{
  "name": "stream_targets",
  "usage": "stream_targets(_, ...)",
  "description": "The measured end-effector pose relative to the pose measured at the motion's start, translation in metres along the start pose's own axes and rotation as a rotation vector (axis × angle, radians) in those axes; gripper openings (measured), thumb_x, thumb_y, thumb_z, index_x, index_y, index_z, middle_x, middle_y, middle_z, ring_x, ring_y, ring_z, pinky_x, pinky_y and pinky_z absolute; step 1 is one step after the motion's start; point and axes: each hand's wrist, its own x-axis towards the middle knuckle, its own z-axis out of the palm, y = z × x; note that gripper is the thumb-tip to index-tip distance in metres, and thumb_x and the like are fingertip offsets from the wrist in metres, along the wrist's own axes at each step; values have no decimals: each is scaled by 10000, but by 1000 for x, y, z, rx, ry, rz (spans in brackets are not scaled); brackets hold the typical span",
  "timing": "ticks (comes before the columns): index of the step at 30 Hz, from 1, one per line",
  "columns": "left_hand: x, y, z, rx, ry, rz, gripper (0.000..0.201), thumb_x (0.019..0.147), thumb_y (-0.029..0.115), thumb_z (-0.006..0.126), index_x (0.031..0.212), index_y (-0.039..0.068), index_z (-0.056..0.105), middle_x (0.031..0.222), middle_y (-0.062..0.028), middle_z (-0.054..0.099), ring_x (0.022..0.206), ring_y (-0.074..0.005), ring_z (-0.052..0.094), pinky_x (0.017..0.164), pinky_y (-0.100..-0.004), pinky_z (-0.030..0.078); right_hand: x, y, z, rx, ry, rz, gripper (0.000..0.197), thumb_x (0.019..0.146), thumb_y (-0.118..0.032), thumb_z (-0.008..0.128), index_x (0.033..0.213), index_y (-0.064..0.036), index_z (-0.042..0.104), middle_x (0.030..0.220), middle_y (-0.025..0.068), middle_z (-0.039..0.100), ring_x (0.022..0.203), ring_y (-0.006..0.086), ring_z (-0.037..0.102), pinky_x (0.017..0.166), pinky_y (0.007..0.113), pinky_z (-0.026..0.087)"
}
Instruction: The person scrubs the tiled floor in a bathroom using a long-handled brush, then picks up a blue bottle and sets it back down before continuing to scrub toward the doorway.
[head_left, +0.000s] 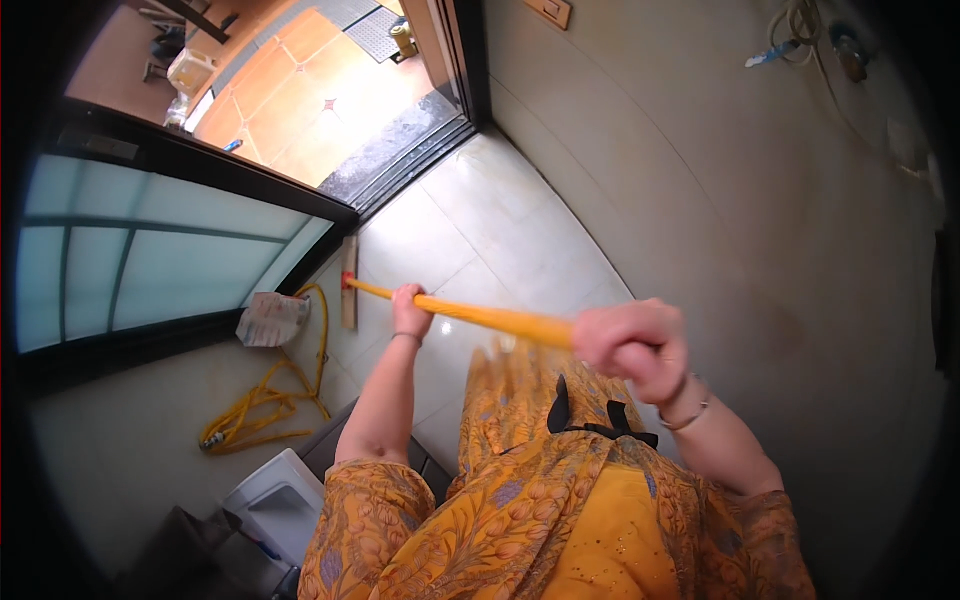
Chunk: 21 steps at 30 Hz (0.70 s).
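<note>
A long yellow pole [490, 315] slants across in front of my body. My left hand [410, 312] is wrapped round it partway down. At its upper end my right hand [635, 345] grips it in a fist, slightly blurred. The pole's far end meets a narrow beige crosspiece [349, 305] with a red joint, low by the door's edge. Whether this head is a broom or a squeegee I cannot tell. Pale floor tiles [455, 235] lie beneath the pole.
A dark-framed frosted glass door [170, 250] stands at the left. Beyond the sill [415, 150] lies an orange-tiled area [320, 85]. A coiled yellow hose [265, 405] and a white basin [275, 500] are at the lower left. A grey wall [760, 200] bounds the right.
</note>
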Motion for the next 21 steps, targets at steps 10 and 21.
stream_targets(10, 93, 173, 93, -195, -421, 323, 162, 712, 176, 697, 682, 66, 582, 768, -127, 595, 842, -348, 548, 760, -414, 471, -92, -82, -8, -297, 620, -159, 167, 771, 15, 381, 685, -22, 520, 456, 5, 395, 412, 112, 331, 530, 311, 387)
stream_targets(21, -67, 353, 90, -482, -764, 577, 139, 698, 161, 678, 746, 87, 570, 769, -95, 577, 838, -324, 538, 748, -405, 481, -261, -224, 23, -551, 697, -205, 118, 872, -164, 408, 763, -118, 404, 508, -17, 368, 436, 104, 356, 521, 268, 386)
